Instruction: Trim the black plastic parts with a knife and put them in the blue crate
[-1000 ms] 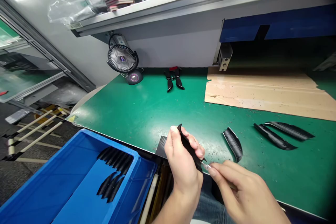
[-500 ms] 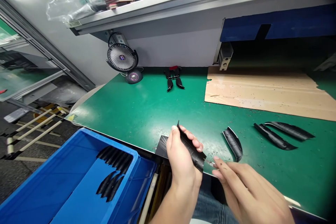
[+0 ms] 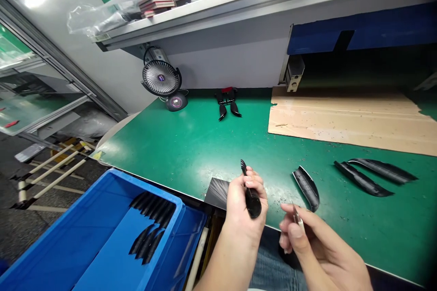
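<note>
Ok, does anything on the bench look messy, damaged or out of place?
Small dark shavings are scattered over the cardboard sheet and the green mat. The cardboard's left edge is ragged. The loose black parts lie unaligned. Nothing else stands out.

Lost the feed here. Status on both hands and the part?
Left hand grips black curved part. Right hand pinches small blade, tip apart from it. Nothing between them.

Left hand (image 3: pixel 244 204) hides black part's (image 3: pixel 251 198) middle.
</note>
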`<state>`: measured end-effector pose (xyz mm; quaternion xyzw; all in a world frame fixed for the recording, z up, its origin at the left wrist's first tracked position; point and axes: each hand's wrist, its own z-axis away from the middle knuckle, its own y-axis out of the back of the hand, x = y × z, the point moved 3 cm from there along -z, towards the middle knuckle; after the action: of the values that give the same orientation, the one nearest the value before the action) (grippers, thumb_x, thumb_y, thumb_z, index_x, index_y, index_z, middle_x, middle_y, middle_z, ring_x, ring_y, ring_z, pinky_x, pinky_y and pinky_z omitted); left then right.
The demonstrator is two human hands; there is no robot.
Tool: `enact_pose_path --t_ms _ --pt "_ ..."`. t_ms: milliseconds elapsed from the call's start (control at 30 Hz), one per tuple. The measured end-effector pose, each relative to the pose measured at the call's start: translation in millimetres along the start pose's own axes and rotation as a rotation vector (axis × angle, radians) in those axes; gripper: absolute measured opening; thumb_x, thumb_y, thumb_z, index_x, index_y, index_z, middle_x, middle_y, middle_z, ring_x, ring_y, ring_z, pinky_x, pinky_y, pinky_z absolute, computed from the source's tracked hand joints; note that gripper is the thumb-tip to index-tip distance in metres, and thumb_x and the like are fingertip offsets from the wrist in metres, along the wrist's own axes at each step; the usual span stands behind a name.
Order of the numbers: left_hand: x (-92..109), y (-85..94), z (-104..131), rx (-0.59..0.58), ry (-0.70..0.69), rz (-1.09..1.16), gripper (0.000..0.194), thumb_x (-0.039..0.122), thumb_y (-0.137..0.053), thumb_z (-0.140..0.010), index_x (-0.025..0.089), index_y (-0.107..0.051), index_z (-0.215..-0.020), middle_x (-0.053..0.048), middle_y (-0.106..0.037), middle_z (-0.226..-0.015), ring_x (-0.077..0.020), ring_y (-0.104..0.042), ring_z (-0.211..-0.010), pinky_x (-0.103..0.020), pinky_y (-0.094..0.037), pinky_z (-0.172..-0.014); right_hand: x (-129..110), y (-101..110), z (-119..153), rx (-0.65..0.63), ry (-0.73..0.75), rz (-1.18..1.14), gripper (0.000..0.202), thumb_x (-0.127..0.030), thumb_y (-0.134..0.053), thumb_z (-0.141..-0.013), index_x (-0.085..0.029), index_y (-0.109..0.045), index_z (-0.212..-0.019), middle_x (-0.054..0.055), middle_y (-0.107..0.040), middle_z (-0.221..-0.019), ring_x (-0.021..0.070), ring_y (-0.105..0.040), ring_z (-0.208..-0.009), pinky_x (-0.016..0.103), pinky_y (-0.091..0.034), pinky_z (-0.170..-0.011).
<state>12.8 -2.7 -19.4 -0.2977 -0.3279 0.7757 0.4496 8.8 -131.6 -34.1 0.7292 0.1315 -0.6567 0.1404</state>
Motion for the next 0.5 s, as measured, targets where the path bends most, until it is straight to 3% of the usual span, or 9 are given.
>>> enact_pose_path --t_ms 33,100,167,233,333,433,500 --pt "1 0.2 -1 -0.021 -0.023 -0.089 0.021 0.001 -0.029 -0.088 0.008 -0.048 -0.083 0.003 -0.045 -0.060 0.0014 -0.047 -0.041 -0.002 -0.042 -0.045 -1 -2 -3 -0.023 0.020 0.001 0.024 -0.036 -0.058 -0.090 -0.020 -0.066 -0.105 0.003 -0.065 -0.075 0.0159 -0.063 -0.057 0.020 -0.054 -0.050" --pt "6 -0.9 -8 -0.046 -0.155 -0.488 0.020 0.002 -0.032 -0.088 0.011 -0.049 -0.080 0.003 -0.045 -0.060 0.0009 -0.046 -0.043 -0.004 -0.041 -0.046 2 -1 -11 -0.070 0.103 0.100 0.025 -0.037 -0.056 -0.090 -0.019 -0.065 -0.105 0.005 -0.066 -0.079 0.0168 -0.065 -0.063 0.019 -0.054 -0.051" --pt "16 -5.8 -23 -0.059 -0.357 -0.962 0.017 0.013 -0.036 -0.090 0.014 -0.050 -0.079 0.003 -0.048 -0.060 -0.0038 -0.048 -0.045 -0.012 -0.043 -0.046 11 9 -20 -0.073 0.200 0.340 0.026 -0.041 -0.056 -0.089 -0.020 -0.065 -0.103 0.006 -0.066 -0.089 0.0167 -0.065 -0.067 0.019 -0.054 -0.052" --pt "27 -12.1 -46 -0.073 -0.541 -1.289 0.020 0.027 -0.041 -0.091 0.018 -0.052 -0.076 0.002 -0.052 -0.059 -0.0103 -0.051 -0.048 -0.021 -0.045 -0.050 25 26 -29 -0.022 0.247 0.683 0.028 -0.047 -0.054 -0.089 -0.023 -0.064 -0.100 0.006 -0.064 -0.096 0.0154 -0.063 -0.059 0.020 -0.050 -0.044" --pt "44 -17.9 -83 -0.095 -0.692 -1.523 0.024 0.028 -0.055 -0.083 0.018 -0.054 -0.061 0.000 -0.054 -0.052 -0.0146 -0.049 -0.052 -0.026 -0.044 -0.063 52 53 -39 -0.005 0.235 1.082 0.032 -0.050 -0.048 -0.090 -0.023 -0.062 -0.100 0.004 -0.063 -0.098 0.0145 -0.060 -0.048 0.023 -0.044 -0.033" --pt "56 -22.4 -107 -0.121 -0.777 -1.656 0.025 0.023 -0.058 -0.080 0.020 -0.054 -0.056 -0.002 -0.057 -0.053 -0.0180 -0.050 -0.059 -0.031 -0.042 -0.076 75 70 -44 -0.095 0.216 1.172 0.027 -0.042 -0.043 -0.093 -0.023 -0.062 -0.098 0.004 -0.064 -0.098 0.0147 -0.062 -0.051 0.022 -0.046 -0.035" --pt "59 -28.1 -110 -0.146 -0.833 -1.695 0.019 0.020 -0.058 -0.080 0.020 -0.057 -0.061 -0.005 -0.061 -0.065 -0.0213 -0.054 -0.072 -0.034 -0.039 -0.085 83 76 -44 -0.137 0.222 1.177 0.024 -0.035 -0.041 -0.093 -0.024 -0.062 -0.095 0.003 -0.065 -0.098 0.0142 -0.062 -0.050 0.021 -0.044 -0.034"
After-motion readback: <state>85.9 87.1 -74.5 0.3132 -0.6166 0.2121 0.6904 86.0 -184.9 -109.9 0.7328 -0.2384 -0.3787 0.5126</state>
